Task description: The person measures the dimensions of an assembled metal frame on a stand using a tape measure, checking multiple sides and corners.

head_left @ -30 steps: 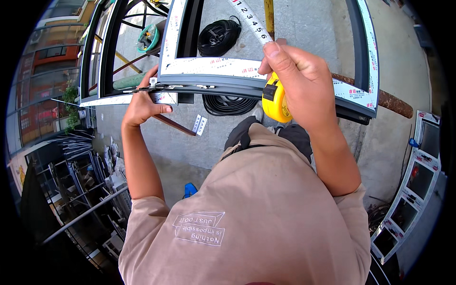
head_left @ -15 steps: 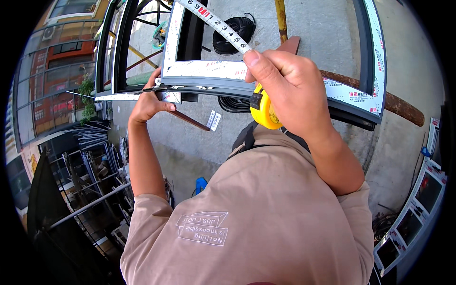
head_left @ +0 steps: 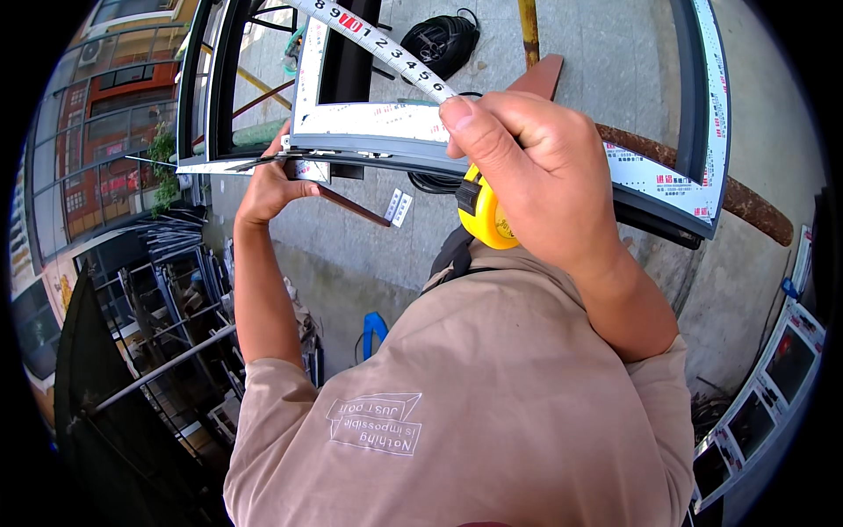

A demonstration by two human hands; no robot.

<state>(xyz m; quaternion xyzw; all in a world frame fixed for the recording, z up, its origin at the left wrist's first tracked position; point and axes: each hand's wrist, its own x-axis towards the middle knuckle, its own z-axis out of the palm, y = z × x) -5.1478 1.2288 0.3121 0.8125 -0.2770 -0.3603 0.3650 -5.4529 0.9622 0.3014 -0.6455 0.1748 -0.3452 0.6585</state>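
My right hand (head_left: 546, 171) is closed round a yellow tape measure (head_left: 479, 220), its thumb pinching the white blade (head_left: 391, 51) near the case. The pulled-out blade slants up to the left over a window frame (head_left: 369, 123) and leaves the view at the top edge. That frame is dark grey with white printed protective film. My left hand (head_left: 270, 189) grips the frame's near edge towards its left side, thumb on my side and fingers mostly hidden behind the profile. Close to that thumb, a thin brown bar (head_left: 353, 207) juts out below the frame.
A rusty pipe (head_left: 755, 211) and a yellow post (head_left: 528, 31) stand under or beyond the frame. On the paving lies a black cable coil (head_left: 439, 46). Metal racks with profiles (head_left: 167, 334) fill the lower left. Film-covered frames (head_left: 762, 408) lean at the right.
The whole view has shifted and turned slightly. My right hand and the tape measure sit a little lower against the frame; both hands keep their hold.
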